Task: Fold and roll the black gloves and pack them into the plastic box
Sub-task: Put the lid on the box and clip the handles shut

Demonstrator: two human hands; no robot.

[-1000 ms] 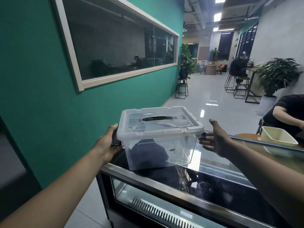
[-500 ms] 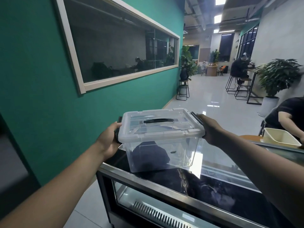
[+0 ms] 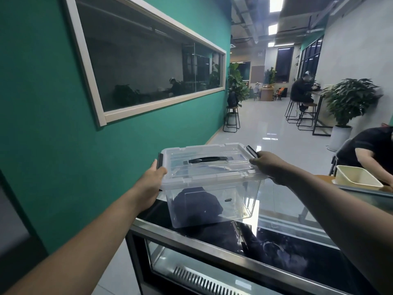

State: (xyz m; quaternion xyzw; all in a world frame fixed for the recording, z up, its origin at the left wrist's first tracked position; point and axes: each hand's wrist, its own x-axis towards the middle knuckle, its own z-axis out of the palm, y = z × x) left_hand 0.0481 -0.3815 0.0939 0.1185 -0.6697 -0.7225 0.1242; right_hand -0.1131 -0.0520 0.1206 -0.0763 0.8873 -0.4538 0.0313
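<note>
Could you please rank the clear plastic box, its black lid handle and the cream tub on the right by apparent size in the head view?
1. Clear plastic box, clearly the largest.
2. Cream tub, though partly cut off behind the right arm and farther away, so its true size is unsure.
3. Black lid handle, the smallest.

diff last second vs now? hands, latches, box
The right hand moved in from open beside the box onto the right latch, which now sticks up above the lid. The left hand shifted up at the left latch, also raised. Unchanged: the plastic box stays on the glass counter, lid on, black gloves inside.
</note>
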